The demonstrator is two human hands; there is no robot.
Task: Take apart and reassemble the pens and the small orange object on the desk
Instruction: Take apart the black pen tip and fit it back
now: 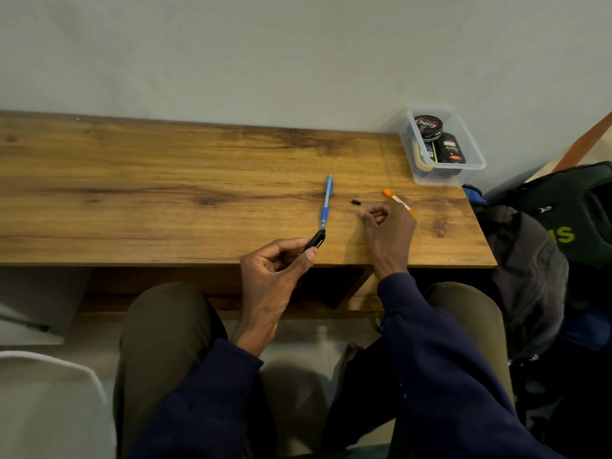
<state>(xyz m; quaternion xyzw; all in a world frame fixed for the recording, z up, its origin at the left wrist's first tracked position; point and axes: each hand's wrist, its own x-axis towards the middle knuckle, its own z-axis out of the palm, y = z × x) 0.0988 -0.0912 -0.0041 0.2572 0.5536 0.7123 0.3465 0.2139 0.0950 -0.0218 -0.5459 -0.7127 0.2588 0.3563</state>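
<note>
A blue pen (326, 201) lies on the wooden desk (165, 193), its tip toward me. My left hand (276, 270) grips a short black pen part (316, 240) at the desk's front edge, just below the blue pen's tip. My right hand (387, 226) rests on the desk with fingers curled; whether it pinches anything I cannot tell. A tiny black piece (355, 202) lies just beyond its fingertips. An orange pen-like object (395, 199) lies behind the right hand, partly hidden by it.
A clear plastic box (443, 167) with black polish tins stands at the desk's back right corner against the wall. A dark backpack (569, 210) and clothing are piled right of the desk. My knees sit under the front edge.
</note>
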